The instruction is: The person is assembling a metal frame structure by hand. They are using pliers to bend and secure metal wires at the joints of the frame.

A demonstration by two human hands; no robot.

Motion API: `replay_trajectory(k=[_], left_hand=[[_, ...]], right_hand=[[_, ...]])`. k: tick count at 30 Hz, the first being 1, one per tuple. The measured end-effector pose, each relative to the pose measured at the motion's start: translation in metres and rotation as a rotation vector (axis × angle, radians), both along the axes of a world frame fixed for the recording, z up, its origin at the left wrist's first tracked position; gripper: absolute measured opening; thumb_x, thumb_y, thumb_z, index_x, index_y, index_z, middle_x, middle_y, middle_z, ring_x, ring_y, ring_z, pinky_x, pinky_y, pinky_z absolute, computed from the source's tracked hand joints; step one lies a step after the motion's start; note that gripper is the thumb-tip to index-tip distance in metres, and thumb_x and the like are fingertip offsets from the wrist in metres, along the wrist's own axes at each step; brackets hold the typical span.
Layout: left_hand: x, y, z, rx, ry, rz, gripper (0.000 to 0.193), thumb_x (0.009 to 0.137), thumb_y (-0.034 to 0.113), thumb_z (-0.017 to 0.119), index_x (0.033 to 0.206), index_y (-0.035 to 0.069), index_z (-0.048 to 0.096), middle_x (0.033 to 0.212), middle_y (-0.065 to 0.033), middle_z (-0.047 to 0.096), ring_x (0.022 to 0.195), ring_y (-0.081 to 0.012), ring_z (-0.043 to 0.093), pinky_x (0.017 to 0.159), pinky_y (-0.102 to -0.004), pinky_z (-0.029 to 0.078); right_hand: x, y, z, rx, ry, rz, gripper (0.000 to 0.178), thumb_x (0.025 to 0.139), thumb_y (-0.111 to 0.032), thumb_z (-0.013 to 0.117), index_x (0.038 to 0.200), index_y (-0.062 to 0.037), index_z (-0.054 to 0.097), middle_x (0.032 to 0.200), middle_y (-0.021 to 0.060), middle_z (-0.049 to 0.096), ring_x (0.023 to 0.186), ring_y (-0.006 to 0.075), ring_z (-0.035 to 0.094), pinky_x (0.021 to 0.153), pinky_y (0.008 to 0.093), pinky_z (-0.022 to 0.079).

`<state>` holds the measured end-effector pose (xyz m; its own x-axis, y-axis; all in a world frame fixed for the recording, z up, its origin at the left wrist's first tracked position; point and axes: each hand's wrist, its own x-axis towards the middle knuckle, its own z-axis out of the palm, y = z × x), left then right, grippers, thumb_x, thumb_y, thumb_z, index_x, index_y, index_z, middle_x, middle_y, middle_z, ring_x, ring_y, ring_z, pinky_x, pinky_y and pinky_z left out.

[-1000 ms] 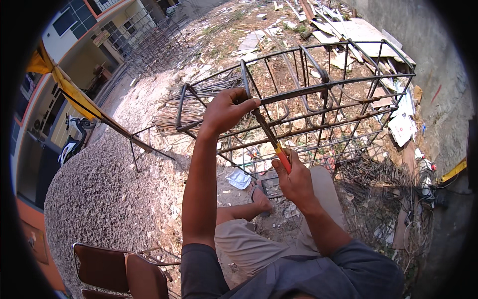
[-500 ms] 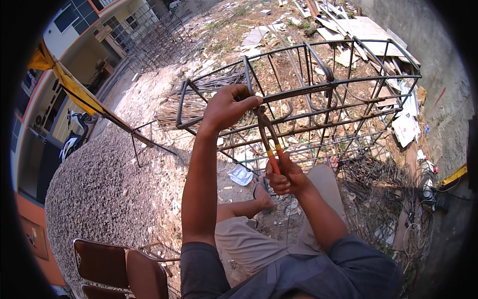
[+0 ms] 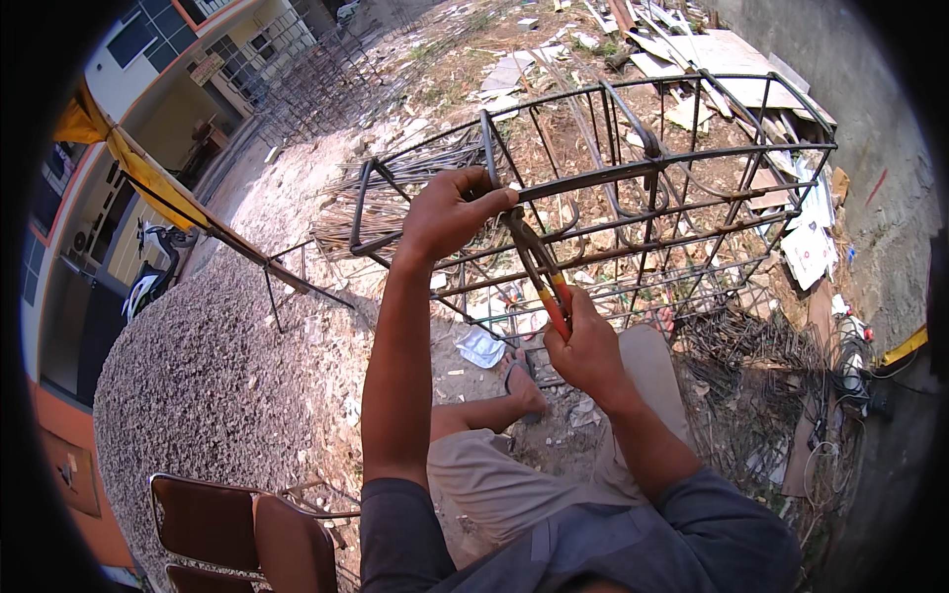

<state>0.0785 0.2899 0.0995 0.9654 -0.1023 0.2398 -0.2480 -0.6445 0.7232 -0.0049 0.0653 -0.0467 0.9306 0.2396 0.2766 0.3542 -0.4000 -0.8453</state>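
Observation:
A long steel rebar cage point(image 3: 633, 174) of dark bars and bent stirrups spans the space in front of me. My left hand point(image 3: 457, 210) is closed around the near top bar where a stirrup crosses it, thumb pointing right along the bar. Just below that thumb are the jaws of a pair of pincers point(image 3: 535, 255) with red and yellow handles. Their jaws touch or nearly touch the joint; whether a tie wire is in them is too small to tell. My right hand point(image 3: 585, 348) grips the handles, which lie close together and slant down to the right.
To the left lies a gravel heap point(image 3: 227, 385), with brown chairs point(image 3: 208, 519) at its near side. Loose rods point(image 3: 395, 188) lie beyond the cage. A yellow cloth on a pole point(image 3: 158, 183) slants at left. Boards and scrap point(image 3: 727, 59) pile against the right-hand wall point(image 3: 850, 79).
My right hand has turned and shifted slightly right, and the pincers' handles have swung closer together and tilted right. The left hand keeps its hold on the bar.

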Motion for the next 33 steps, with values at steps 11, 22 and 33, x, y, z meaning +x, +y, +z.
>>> replay_trajectory(k=[11, 22, 33], left_hand=[[-0.001, 0.008, -0.004, 0.006, -0.029, 0.004, 0.037, 0.086, 0.044, 0.076, 0.092, 0.007, 0.079, 0.076, -0.0033, 0.072, 0.068, -0.0110, 0.062, 0.064, -0.0305, 0.046], [-0.004, 0.008, -0.010, 0.061, 0.007, 0.038, 0.037, 0.085, 0.044, 0.077, 0.094, 0.008, 0.080, 0.080, -0.0036, 0.074, 0.072, -0.0126, 0.066, 0.069, -0.0316, 0.050], [-0.009, 0.006, -0.002, -0.116, -0.022, -0.064, 0.028, 0.088, 0.032, 0.078, 0.089, 0.004, 0.077, 0.075, -0.0024, 0.071, 0.069, -0.0093, 0.061, 0.067, -0.0293, 0.047]], right_hand=[[0.007, 0.017, -0.018, 0.220, 0.039, 0.186, 0.038, 0.099, -0.032, 0.069, 0.116, -0.0005, 0.055, 0.082, 0.0116, 0.064, 0.062, 0.0289, 0.061, 0.058, 0.0425, 0.048], [0.003, 0.017, -0.036, 0.821, 0.793, 0.615, 0.075, 0.089, -0.064, 0.068, 0.125, 0.0021, 0.060, 0.089, 0.0109, 0.071, 0.078, 0.0189, 0.073, 0.072, 0.0318, 0.061], [0.010, 0.006, -0.027, 1.057, 1.032, 0.977, 0.035, 0.091, -0.011, 0.078, 0.114, -0.0013, 0.053, 0.064, 0.0024, 0.059, 0.043, 0.0108, 0.054, 0.038, 0.0250, 0.044]])
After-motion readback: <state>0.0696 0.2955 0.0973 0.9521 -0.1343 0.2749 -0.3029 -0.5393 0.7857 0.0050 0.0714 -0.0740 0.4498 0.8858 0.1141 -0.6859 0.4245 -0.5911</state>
